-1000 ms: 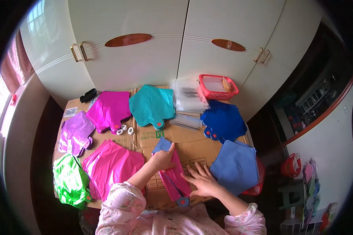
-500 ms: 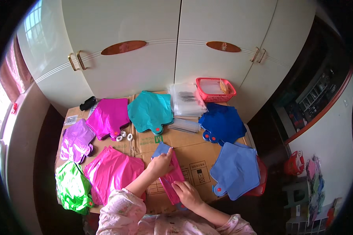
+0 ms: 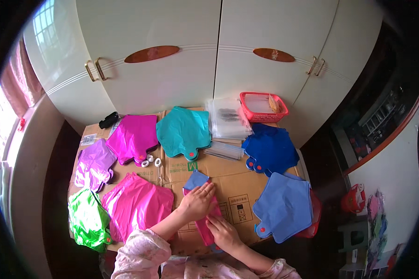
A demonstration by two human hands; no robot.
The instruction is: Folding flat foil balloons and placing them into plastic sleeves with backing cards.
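Folded pink-and-blue piece (image 3: 202,228) is front and center on the cardboard-topped surface (image 3: 235,186) — left hand (image 3: 196,203) pressed flat, fingers together, right hand (image 3: 223,233) outstretched lower down, probably to hold it flat — with pink stack (image 3: 137,202) and pale-blue stack (image 3: 285,207) flanking, presumably for easy reach.

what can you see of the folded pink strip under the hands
The folded pink strip looks like thin film, long and narrow, with blue at both ends. It lies on brown cardboard, slanting from far left to near right. The left hand lies across its upper half; the right hand touches its lower half.
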